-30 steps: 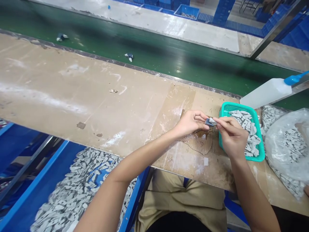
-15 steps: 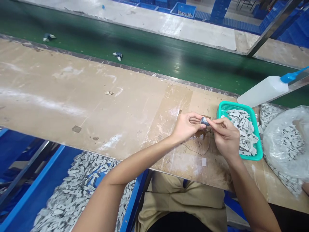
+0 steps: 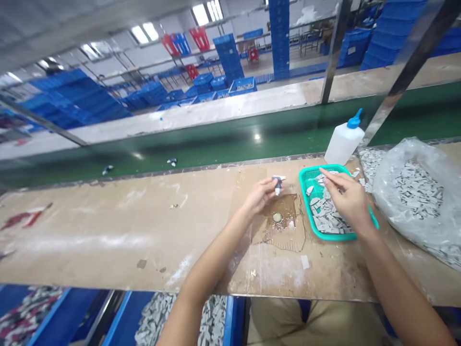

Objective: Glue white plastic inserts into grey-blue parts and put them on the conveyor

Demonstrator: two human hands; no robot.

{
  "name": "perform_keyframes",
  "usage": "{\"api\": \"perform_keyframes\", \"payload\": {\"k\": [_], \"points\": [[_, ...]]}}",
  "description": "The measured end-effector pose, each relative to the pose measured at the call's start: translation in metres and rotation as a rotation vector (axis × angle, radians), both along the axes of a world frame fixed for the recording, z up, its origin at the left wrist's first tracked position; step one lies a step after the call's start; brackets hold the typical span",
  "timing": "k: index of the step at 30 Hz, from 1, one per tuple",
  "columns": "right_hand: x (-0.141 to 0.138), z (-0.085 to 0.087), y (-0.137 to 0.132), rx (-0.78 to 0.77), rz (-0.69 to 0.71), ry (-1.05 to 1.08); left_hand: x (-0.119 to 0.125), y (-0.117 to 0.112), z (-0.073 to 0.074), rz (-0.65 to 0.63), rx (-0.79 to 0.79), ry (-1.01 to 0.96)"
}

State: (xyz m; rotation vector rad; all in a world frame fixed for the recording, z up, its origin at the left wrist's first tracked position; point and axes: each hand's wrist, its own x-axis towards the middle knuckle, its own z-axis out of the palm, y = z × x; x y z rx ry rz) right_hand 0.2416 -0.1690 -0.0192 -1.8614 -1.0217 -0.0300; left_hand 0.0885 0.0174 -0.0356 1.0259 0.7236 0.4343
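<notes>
My left hand (image 3: 260, 196) is closed on a small dark grey and white plastic piece (image 3: 278, 184), gripped at the fingertips above the bench. Below it lies a scrap of brown cardboard (image 3: 288, 235) with a small round, pale disc (image 3: 277, 218) on it. My right hand (image 3: 345, 194) hovers over the right part of a green plastic basket (image 3: 324, 237), thumb and fingers pinched together. Whether anything tiny sits in that pinch I cannot make out. Loose light-grey plastic pieces (image 3: 326, 216) fill much of the basket.
A white squeeze bottle (image 3: 342, 144) with a blue nozzle stands behind the basket. Right of it is a clear bag (image 3: 385, 182) of grey pieces. A green conveyor belt (image 3: 216, 154) runs behind the bench, carrying small pieces. Blue bins (image 3: 124, 319) of parts sit below the front edge.
My hands have come apart: the left moved slightly left with the piece, the right moved over the basket. The view has tilted up, and the disc on the cardboard now shows.
</notes>
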Motion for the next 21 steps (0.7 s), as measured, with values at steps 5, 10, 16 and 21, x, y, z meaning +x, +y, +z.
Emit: {"api": "perform_keyframes", "payload": {"k": [5,10,16,21], "points": [[0.026,-0.020,0.000,-0.169,-0.117,-0.088,0.033,0.083,0.006,0.321,0.289,0.158],[0.021,-0.032,0.004,-0.335,0.098,-0.215,0.025,0.114,0.015,0.470,0.471,0.275],[0.016,-0.027,0.006,-0.287,0.038,-0.211,-0.121,0.069,0.006,0.653,1.101,0.390],[0.017,-0.020,0.002,-0.270,-0.088,-0.125,-0.314,-0.002,-0.045,1.362,1.283,0.956]]}}
